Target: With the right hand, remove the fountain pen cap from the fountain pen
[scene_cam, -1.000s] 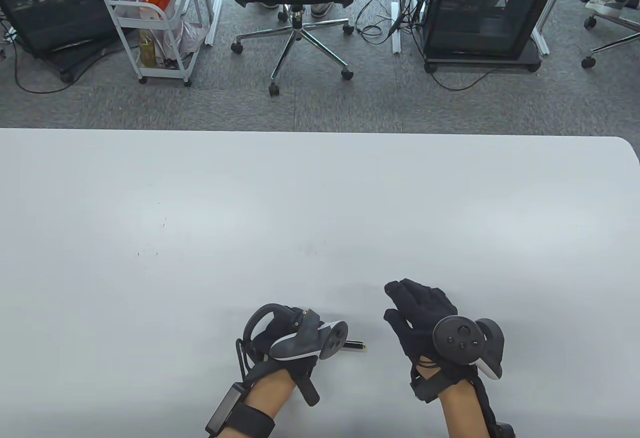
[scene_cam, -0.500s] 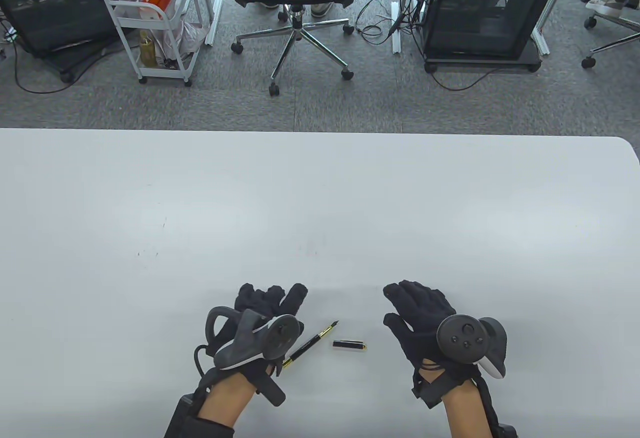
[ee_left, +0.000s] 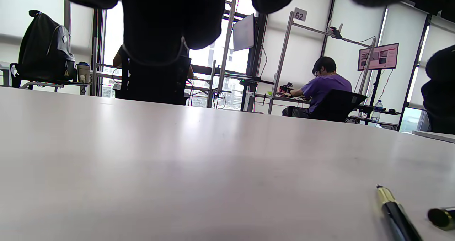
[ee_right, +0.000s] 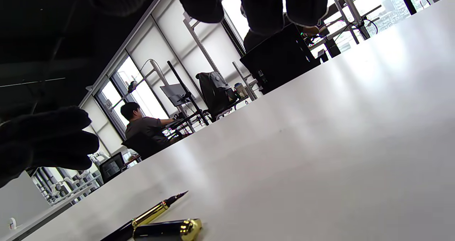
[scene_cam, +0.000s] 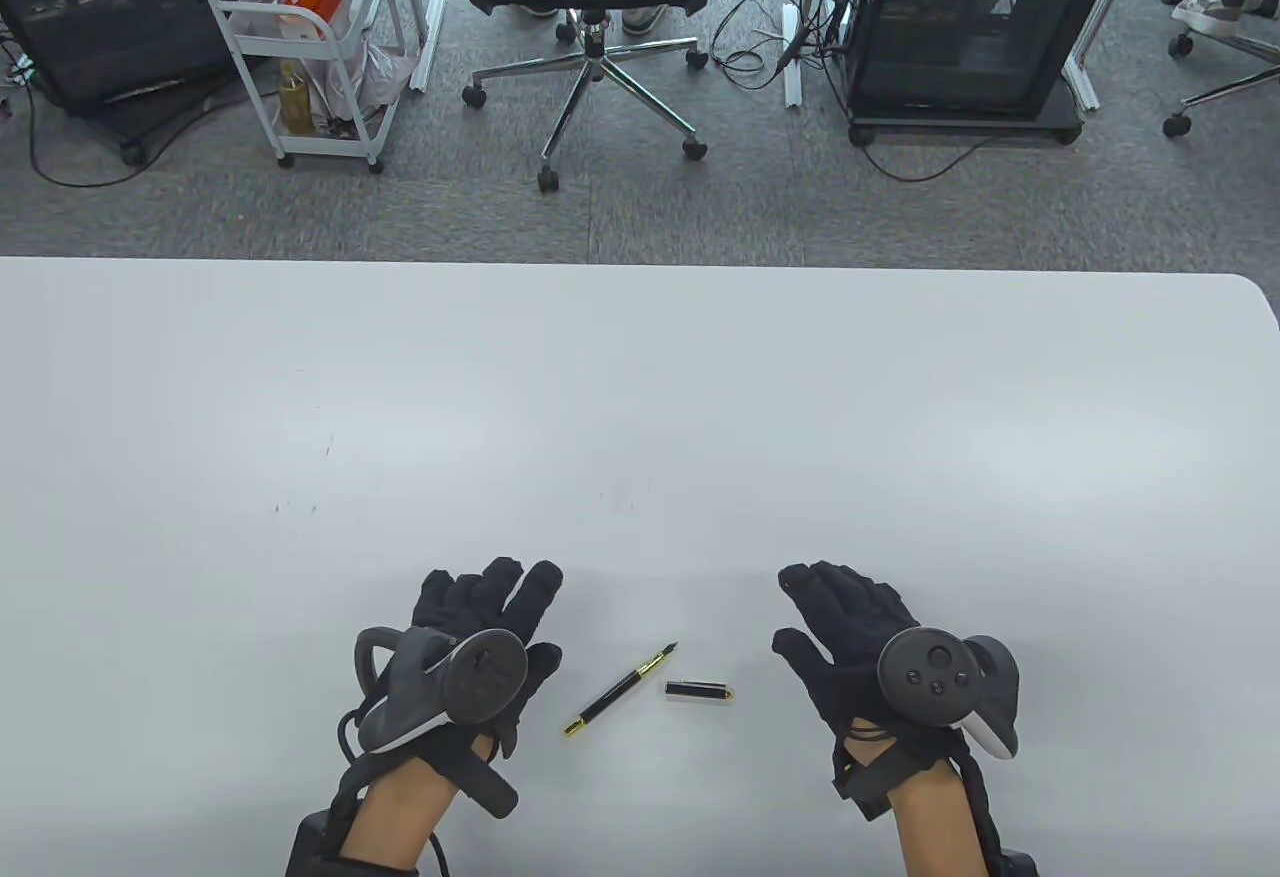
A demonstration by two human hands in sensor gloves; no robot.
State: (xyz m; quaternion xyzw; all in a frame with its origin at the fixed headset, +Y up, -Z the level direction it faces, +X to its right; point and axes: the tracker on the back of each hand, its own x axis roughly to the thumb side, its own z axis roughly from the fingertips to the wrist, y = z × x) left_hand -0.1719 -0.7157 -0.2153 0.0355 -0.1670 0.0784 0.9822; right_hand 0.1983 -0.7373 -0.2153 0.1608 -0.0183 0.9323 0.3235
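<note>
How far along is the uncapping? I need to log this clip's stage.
It looks done: the cap lies on the table apart from the pen, whose nib is bare. Nothing is in hand: the left hand and right hand are spread open on either side, touching neither. Nothing of the uncapping looks left.

The surface (scene_cam: 640, 397) looked smooth and faintly glossy white, the fountain pen (scene_cam: 620, 689) and fountain pen cap (scene_cam: 698, 690) were shiny black with polished gold-toned metal trim, and both hands, left (scene_cam: 478, 629) and right (scene_cam: 850, 629), wore matt black knitted cloth gloves under smooth plastic trackers.
</note>
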